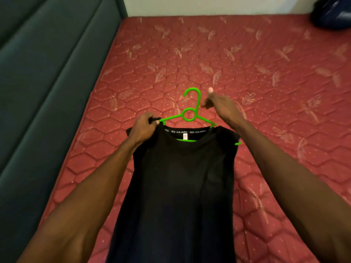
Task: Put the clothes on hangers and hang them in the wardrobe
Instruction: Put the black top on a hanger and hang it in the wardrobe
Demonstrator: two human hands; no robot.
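A black T-shirt lies flat on the red quilted mattress, collar pointing away from me. A bright green plastic hanger sits inside its neck opening, hook sticking out above the collar and one arm tip poking out at the right shoulder. My left hand pinches the shirt's left shoulder fabric at the hanger's arm. My right hand hovers just right of the hook, fingers loosely spread, not gripping anything.
A dark grey padded headboard or bed frame runs along the left side. A white wall stands at the far edge. A dark blue bundle lies in the mattress's far right corner.
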